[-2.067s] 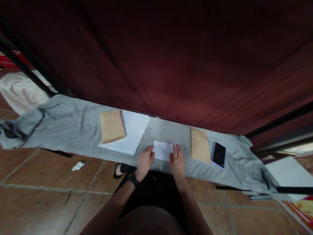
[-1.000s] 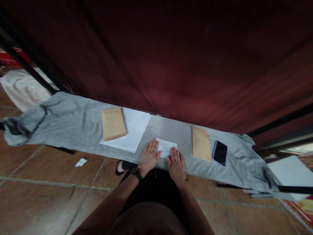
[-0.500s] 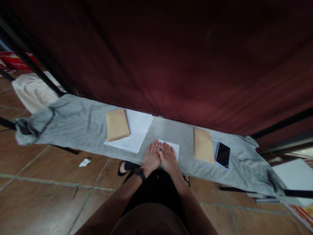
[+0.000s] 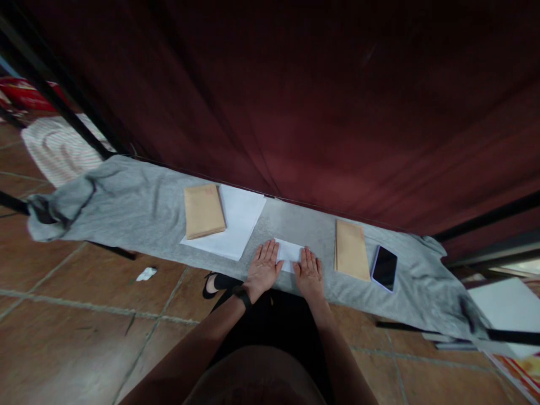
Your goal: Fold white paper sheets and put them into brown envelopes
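Observation:
A small folded sheet of white paper (image 4: 289, 251) lies on the grey cloth in front of me. My left hand (image 4: 264, 267) rests flat on its left edge, fingers stretched forward. Over the paper's right edge my right hand (image 4: 310, 274) is laid flat in the same way, thumb pointing inward. Between the two hands the middle of the paper shows. Parts of its side edges are hidden under my fingers and palms.
Grey cloth (image 4: 139, 208) covers the narrow bench. To the left, brown envelopes (image 4: 205, 211) sit on larger white sheets (image 4: 242, 216). Another brown envelope stack (image 4: 351, 249) and a phone (image 4: 384, 268) lie to the right. A dark red panel (image 4: 295, 112) rises behind.
My hands were side by side near the middle of the paper. The right hand has slid right to the paper's edge, uncovering its middle; the left has barely moved.

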Motion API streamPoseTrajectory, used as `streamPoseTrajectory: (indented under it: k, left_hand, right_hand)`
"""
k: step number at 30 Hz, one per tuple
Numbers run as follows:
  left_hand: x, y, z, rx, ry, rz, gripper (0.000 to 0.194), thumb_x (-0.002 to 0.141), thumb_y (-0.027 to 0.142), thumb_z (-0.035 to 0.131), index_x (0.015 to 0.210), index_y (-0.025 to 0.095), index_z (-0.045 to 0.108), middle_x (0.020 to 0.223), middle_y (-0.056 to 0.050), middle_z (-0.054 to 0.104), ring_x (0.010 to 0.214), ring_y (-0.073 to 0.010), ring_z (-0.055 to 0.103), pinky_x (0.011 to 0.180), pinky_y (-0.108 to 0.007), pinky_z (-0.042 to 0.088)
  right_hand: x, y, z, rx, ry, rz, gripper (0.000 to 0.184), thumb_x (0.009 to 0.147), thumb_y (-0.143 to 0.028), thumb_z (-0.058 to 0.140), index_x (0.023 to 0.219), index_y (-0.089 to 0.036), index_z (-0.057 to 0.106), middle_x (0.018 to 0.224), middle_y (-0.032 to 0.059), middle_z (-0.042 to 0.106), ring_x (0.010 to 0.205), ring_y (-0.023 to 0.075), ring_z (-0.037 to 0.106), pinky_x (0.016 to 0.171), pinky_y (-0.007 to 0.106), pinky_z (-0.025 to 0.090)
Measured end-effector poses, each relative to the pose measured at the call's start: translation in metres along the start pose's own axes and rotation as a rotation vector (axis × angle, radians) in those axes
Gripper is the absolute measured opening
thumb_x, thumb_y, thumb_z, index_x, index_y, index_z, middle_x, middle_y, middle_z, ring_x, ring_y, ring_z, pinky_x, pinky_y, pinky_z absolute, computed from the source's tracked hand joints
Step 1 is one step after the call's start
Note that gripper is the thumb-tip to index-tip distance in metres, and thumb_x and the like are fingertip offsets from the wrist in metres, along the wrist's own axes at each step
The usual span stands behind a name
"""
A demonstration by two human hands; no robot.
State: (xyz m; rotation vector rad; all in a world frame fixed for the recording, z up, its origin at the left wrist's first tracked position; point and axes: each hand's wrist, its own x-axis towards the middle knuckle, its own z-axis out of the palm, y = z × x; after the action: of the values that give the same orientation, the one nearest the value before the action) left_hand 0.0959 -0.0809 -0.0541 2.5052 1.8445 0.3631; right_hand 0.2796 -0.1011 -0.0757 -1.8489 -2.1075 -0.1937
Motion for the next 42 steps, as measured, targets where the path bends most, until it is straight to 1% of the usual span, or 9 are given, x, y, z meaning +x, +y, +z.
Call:
streamPoseTrajectory:
  k: [4, 8, 11, 15, 19, 25, 30, 34, 42]
  left_hand:
    - [0.000, 0.000, 0.001, -0.003, -0.003, -0.001, 0.062, 0.103, 0.043, 0.032, 0.154, 0.009, 0.037, 0.163, -0.013, 0.031, 0.153, -0.0253, 0.024, 0.126, -0.046, 0.019]
    - [0.002, 0.003, 0.001, -0.002, 0.014, 0.003, 0.061, 0.103, 0.040, 0.032, 0.153, 0.006, 0.037, 0.163, -0.016, 0.031, 0.153, -0.0276, 0.023, 0.126, -0.048, 0.017]
    - [0.003, 0.014, 0.000, -0.027, 0.012, 0.098, 0.056, 0.104, 0.034, 0.031, 0.152, 0.007, 0.039, 0.162, -0.015, 0.033, 0.153, -0.0264, 0.025, 0.126, -0.047, 0.016]
    - [0.006, 0.032, 0.002, -0.093, -0.021, 0.290, 0.051, 0.105, 0.033, 0.031, 0.152, 0.016, 0.042, 0.162, -0.009, 0.037, 0.153, -0.0231, 0.026, 0.127, -0.045, 0.015]
    - [0.011, 0.037, 0.004, -0.125, -0.042, 0.348, 0.050, 0.104, 0.034, 0.034, 0.152, 0.020, 0.042, 0.162, -0.009, 0.037, 0.153, -0.0224, 0.026, 0.126, -0.047, 0.014]
    - [0.020, 0.027, 0.002, -0.145, -0.055, 0.309, 0.051, 0.103, 0.034, 0.039, 0.152, 0.021, 0.042, 0.163, -0.010, 0.034, 0.152, -0.0228, 0.027, 0.126, -0.046, 0.014]
    - [0.022, 0.025, 0.001, -0.132, -0.061, 0.273, 0.053, 0.102, 0.036, 0.043, 0.152, 0.021, 0.041, 0.163, -0.011, 0.034, 0.152, -0.0247, 0.027, 0.125, -0.047, 0.014]
    - [0.023, 0.022, 0.001, -0.112, -0.074, 0.235, 0.056, 0.102, 0.042, 0.041, 0.154, 0.021, 0.039, 0.163, -0.012, 0.032, 0.152, -0.0254, 0.027, 0.125, -0.049, 0.014]
    - [0.025, 0.005, 0.000, -0.081, -0.085, 0.162, 0.065, 0.101, 0.055, 0.037, 0.155, 0.019, 0.038, 0.164, -0.011, 0.030, 0.154, -0.0269, 0.022, 0.126, -0.050, 0.010]
  right_hand:
    - [-0.012, 0.008, 0.000, -0.008, 0.049, 0.019, 0.058, 0.107, -0.039, 0.028, 0.155, -0.008, 0.036, 0.154, 0.0198, 0.046, 0.142, 0.0297, 0.043, 0.117, 0.050, 0.028]
    - [-0.016, 0.010, -0.003, -0.007, 0.052, 0.016, 0.057, 0.107, -0.038, 0.028, 0.154, -0.008, 0.036, 0.153, 0.0204, 0.047, 0.141, 0.0312, 0.043, 0.116, 0.053, 0.029]
    - [-0.016, 0.008, -0.004, -0.009, 0.037, 0.033, 0.057, 0.107, -0.037, 0.027, 0.154, -0.007, 0.036, 0.153, 0.0207, 0.046, 0.141, 0.0319, 0.042, 0.116, 0.053, 0.029]
    - [-0.015, 0.007, -0.005, -0.026, 0.005, 0.038, 0.058, 0.106, -0.038, 0.027, 0.154, -0.007, 0.037, 0.155, 0.0207, 0.045, 0.143, 0.0329, 0.039, 0.115, 0.054, 0.031]
    - [-0.015, 0.007, -0.006, -0.039, -0.002, 0.032, 0.057, 0.106, -0.037, 0.027, 0.153, -0.008, 0.038, 0.155, 0.0198, 0.045, 0.144, 0.0329, 0.039, 0.114, 0.055, 0.031]
    - [-0.014, 0.006, -0.008, -0.022, -0.001, 0.042, 0.058, 0.106, -0.039, 0.026, 0.153, -0.007, 0.038, 0.154, 0.0202, 0.046, 0.141, 0.0332, 0.041, 0.115, 0.055, 0.030]
    - [-0.014, 0.006, -0.010, -0.005, -0.002, 0.046, 0.059, 0.107, -0.041, 0.024, 0.154, -0.007, 0.037, 0.153, 0.0203, 0.047, 0.142, 0.0322, 0.041, 0.116, 0.053, 0.029]
    - [-0.014, 0.006, -0.010, -0.001, 0.008, 0.044, 0.058, 0.106, -0.038, 0.026, 0.154, -0.007, 0.036, 0.154, 0.0202, 0.045, 0.142, 0.0319, 0.041, 0.116, 0.053, 0.029]
    - [-0.016, 0.006, -0.009, 0.018, 0.024, 0.042, 0.058, 0.106, -0.036, 0.026, 0.155, -0.007, 0.036, 0.153, 0.0211, 0.046, 0.142, 0.0321, 0.041, 0.116, 0.055, 0.029]
